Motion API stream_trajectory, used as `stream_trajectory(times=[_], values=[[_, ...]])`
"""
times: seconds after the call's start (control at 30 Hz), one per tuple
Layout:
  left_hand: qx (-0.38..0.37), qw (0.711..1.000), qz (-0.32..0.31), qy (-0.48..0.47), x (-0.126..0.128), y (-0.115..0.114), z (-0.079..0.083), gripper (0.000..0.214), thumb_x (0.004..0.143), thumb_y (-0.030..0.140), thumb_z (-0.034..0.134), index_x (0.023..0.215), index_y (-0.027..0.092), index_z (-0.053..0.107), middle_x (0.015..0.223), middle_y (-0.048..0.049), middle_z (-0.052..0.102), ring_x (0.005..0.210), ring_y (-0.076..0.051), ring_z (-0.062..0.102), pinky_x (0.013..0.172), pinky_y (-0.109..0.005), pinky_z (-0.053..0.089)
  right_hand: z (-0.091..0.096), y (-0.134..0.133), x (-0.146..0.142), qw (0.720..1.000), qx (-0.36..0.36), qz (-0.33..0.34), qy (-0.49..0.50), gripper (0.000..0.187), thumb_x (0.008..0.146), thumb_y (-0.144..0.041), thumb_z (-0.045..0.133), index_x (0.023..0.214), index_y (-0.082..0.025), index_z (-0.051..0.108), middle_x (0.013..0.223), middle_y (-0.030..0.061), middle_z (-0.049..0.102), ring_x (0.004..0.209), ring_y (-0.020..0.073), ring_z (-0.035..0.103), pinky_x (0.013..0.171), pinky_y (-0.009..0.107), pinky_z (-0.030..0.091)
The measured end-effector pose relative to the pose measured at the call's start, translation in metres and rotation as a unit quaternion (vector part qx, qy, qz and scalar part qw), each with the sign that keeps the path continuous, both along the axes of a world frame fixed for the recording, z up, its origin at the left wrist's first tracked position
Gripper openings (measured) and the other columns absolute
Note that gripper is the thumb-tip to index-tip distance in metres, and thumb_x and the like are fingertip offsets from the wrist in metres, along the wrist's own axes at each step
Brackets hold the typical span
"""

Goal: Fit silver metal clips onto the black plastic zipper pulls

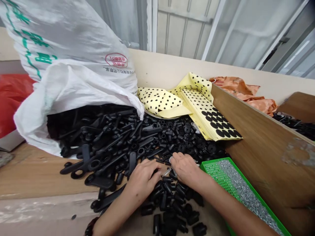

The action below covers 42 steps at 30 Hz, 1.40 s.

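My left hand (142, 178) and my right hand (184, 168) work close together over a large heap of black plastic parts (128, 141), mixing long flat handles with short cylinders and round pieces. A small silver metal piece (166, 172) pokes out from under my right fingers, with my left fingertips right beside it. Whatever else the hands hold is hidden by the fingers. Just right of my right wrist lies a green perforated tray (233, 186) filled with small silver metal pieces.
A white woven sack (66, 55) spills the heap from the left. Yellow sheets of black dots (209, 114) lie behind it. A wooden board (261, 154) stands to the right, with orange cloth (241, 93) and more black parts (292, 123) beyond. A red bag (12, 98) sits far left.
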<state>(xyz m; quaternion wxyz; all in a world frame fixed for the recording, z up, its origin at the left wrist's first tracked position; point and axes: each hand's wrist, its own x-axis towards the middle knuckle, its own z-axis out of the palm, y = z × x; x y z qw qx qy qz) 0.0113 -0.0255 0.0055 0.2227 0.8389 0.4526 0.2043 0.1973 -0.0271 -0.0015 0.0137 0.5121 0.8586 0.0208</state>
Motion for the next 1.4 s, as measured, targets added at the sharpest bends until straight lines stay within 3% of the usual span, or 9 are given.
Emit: stream_trajectory(times=[0.1,0.27,0.47,0.6,0.73,0.87,1.0,1.2,1.4], values=[[-0.002,1.000,0.013,0.007,0.006,0.008,-0.001,0.021,0.076,0.012,0.047,0.084,0.019,0.066,0.087,-0.0042,0.070,0.085,-0.021,0.058,0.076,-0.031,0.044,0.003,0.002,0.008,0.999,-0.007,-0.009,0.041,0.017,0.073,-0.002,0.044,0.084,-0.015,0.050,0.085,0.0076,0.053,0.078,0.0202,0.050,0.061,0.028,0.036],[-0.002,1.000,0.010,0.010,0.019,0.016,-0.002,0.023,0.080,0.015,0.045,0.081,0.020,0.067,0.077,-0.0014,0.071,0.075,-0.018,0.063,0.067,-0.025,0.045,0.009,0.003,0.010,0.991,-0.017,-0.015,0.133,0.010,0.082,-0.010,0.040,0.080,-0.018,0.044,0.080,0.0003,0.050,0.069,0.0124,0.049,0.060,0.022,0.034],[0.033,0.999,-0.018,0.038,0.028,0.016,0.002,0.026,0.084,0.011,0.037,0.081,0.017,0.063,0.073,-0.0040,0.067,0.070,-0.018,0.062,0.062,-0.025,0.043,0.020,0.000,0.000,0.968,-0.060,-0.016,0.244,0.014,0.080,-0.009,0.041,0.070,-0.019,0.041,0.072,-0.0021,0.048,0.065,0.0113,0.046,0.058,0.022,0.031],[0.058,0.993,-0.060,0.080,0.017,0.024,0.009,0.023,0.084,0.013,0.040,0.083,0.017,0.063,0.076,-0.0051,0.066,0.074,-0.020,0.059,0.067,-0.028,0.044,0.026,0.002,-0.001,0.978,-0.050,-0.044,0.199,0.013,0.073,-0.007,0.043,0.072,-0.019,0.043,0.072,-0.0019,0.047,0.064,0.0121,0.044,0.058,0.023,0.028],[0.079,0.985,-0.061,0.141,-0.002,0.036,0.013,0.023,0.084,0.013,0.041,0.092,0.016,0.062,0.086,-0.0082,0.066,0.082,-0.022,0.058,0.074,-0.031,0.044,0.026,0.006,0.007,0.981,-0.043,-0.067,0.174,0.017,0.069,-0.004,0.039,0.074,-0.019,0.044,0.074,-0.0006,0.048,0.067,0.0136,0.045,0.059,0.024,0.027],[0.093,0.969,-0.072,0.217,-0.012,0.038,0.002,0.023,0.080,0.005,0.042,0.078,0.016,0.063,0.076,-0.0085,0.064,0.074,-0.023,0.056,0.067,-0.031,0.044,0.024,0.006,0.013,0.982,-0.044,-0.080,0.163,0.019,0.063,-0.003,0.039,0.072,-0.019,0.042,0.074,0.0000,0.047,0.066,0.0143,0.045,0.058,0.025,0.026],[0.113,0.955,-0.081,0.261,-0.010,0.035,-0.010,0.025,0.072,-0.002,0.046,0.082,0.014,0.062,0.082,-0.0111,0.063,0.079,-0.025,0.053,0.069,-0.034,0.043,0.023,0.001,0.008,0.984,-0.046,-0.077,0.155,0.020,0.060,-0.003,0.039,0.070,-0.020,0.041,0.073,-0.0003,0.047,0.064,0.0142,0.044,0.057,0.026,0.025],[0.115,0.950,-0.084,0.276,-0.009,0.038,-0.009,0.024,0.076,-0.001,0.044,0.077,0.016,0.061,0.077,-0.0087,0.063,0.077,-0.023,0.054,0.066,-0.031,0.043,0.031,-0.005,0.004,0.984,-0.051,-0.068,0.158,0.018,0.063,-0.004,0.038,0.070,-0.020,0.041,0.073,-0.0009,0.047,0.064,0.0136,0.044,0.058,0.026,0.025],[0.107,0.963,-0.041,0.242,-0.011,0.041,-0.016,0.026,0.084,0.007,0.038,0.078,0.019,0.060,0.078,-0.0050,0.065,0.077,-0.020,0.057,0.065,-0.027,0.044,0.032,-0.010,0.006,0.981,-0.044,-0.071,0.173,0.017,0.064,-0.004,0.038,0.070,-0.020,0.040,0.074,-0.0009,0.047,0.064,0.0131,0.043,0.058,0.025,0.025]])
